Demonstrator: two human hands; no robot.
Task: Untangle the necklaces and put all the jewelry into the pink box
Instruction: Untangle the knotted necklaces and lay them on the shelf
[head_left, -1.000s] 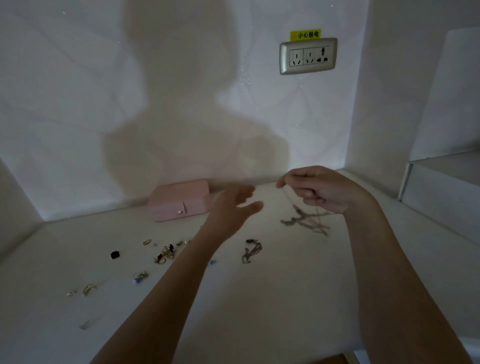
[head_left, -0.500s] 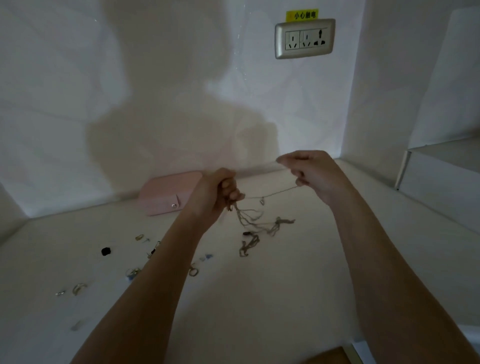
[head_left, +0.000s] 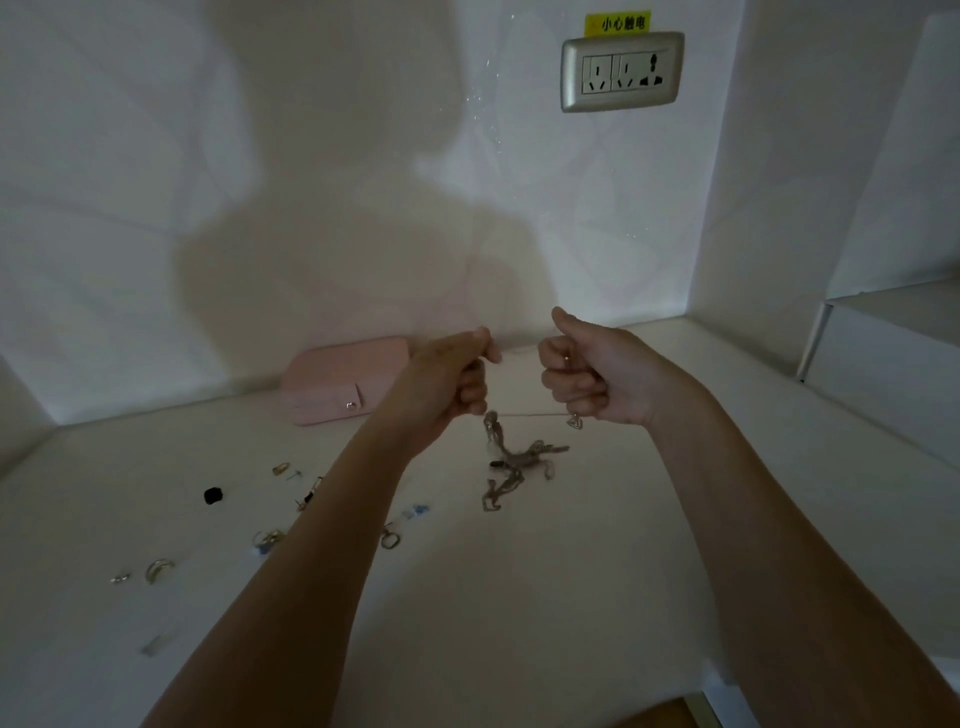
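My left hand (head_left: 452, 379) and my right hand (head_left: 592, 376) are raised above the white surface, both with fingers curled round a thin necklace chain (head_left: 530, 414) stretched between them. A small pendant (head_left: 574, 422) hangs under my right hand. The tangled necklaces (head_left: 511, 460) dangle from my left hand down to the surface. The pink box (head_left: 337, 382) lies closed against the back wall, left of my left hand. Rings and earrings (head_left: 270, 538) lie scattered at the left, partly hidden by my left forearm.
A small black item (head_left: 213, 495) and a gold ring (head_left: 158, 569) lie at the left. A wall socket (head_left: 621, 70) sits high on the back wall. A white raised step (head_left: 883, 358) borders the surface at the right.
My left hand took hold of the chain and rose. Both hands came closer together, and the tangle now hangs from the left hand.
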